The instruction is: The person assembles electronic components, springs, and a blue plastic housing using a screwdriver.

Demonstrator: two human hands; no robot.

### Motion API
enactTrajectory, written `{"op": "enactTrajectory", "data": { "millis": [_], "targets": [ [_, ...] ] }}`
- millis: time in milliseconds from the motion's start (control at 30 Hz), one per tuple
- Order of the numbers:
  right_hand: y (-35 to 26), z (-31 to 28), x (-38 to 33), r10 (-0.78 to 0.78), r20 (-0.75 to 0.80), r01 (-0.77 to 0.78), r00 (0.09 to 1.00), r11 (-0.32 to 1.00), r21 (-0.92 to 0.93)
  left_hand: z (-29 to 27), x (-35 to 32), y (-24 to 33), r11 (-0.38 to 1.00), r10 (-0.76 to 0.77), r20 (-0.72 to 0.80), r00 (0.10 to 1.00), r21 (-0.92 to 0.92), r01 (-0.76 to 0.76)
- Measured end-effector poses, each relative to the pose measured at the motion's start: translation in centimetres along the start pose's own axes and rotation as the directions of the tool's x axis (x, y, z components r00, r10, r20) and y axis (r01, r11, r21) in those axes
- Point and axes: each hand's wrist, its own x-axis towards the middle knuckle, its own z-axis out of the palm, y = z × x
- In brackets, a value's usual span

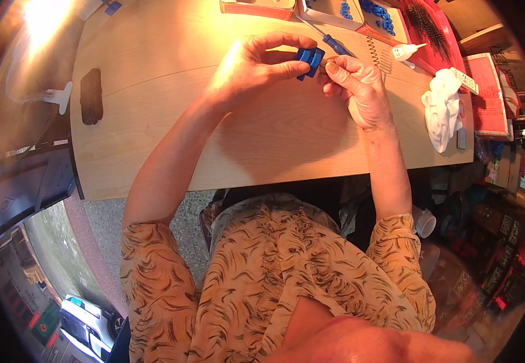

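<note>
My left hand [256, 65] grips a small blue plastic part [309, 59] between thumb and fingers, just above the wooden table [153, 121]. My right hand [354, 85] meets the part from the right, fingertips pinched against its edge; something small may sit in those fingertips, but I cannot tell. A blue-handled screwdriver [329, 40] lies on the table right behind both hands.
Open boxes with several more blue parts [374, 13] stand at the far edge, beside a red tray [438, 36]. A small white squeeze bottle [406, 52], a wire spring [374, 51], a crumpled white cloth [444, 112] and a dark brown patch [91, 95] are on the table.
</note>
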Motion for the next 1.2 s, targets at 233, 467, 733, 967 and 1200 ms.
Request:
{"op": "enactTrajectory", "data": {
  "millis": [233, 467, 733, 967, 1200],
  "targets": [
    [0.6, 0.5, 0.1, -0.239, -0.028, 0.229, 0.971, 0.954, -0.192, 0.0, -0.2, 0.8, 0.999, -0.041, -0.021, 0.999, 0.028, 0.042],
    [1.0, 0.4, 0.4, -0.166, -0.044, 0.162, 0.985, 0.984, -0.075, -0.2, -0.1, -0.1, 0.998, 0.056, -0.004, 0.998, 0.029, -0.056],
    [0.8, 1.4, -0.2, -0.533, -0.012, 0.402, 0.846, 0.654, -0.641, 0.1, -0.1, 0.2, 0.998, 0.004, 0.002, 1.000, 0.058, -0.004],
    [0.5, 1.0, -0.1, -0.172, -0.067, 0.155, 0.983, 0.965, -0.212, 0.2, -0.3, 0.4, 0.990, 0.023, 0.018, 1.000, 0.136, -0.026],
    [0.7, 1.1, -0.1, -0.282, -0.134, 0.222, 0.950, 0.912, -0.346, 0.4, -0.2, 0.8, 0.997, -0.011, 0.122, 0.993, 0.081, 0.001]
  ]
}}
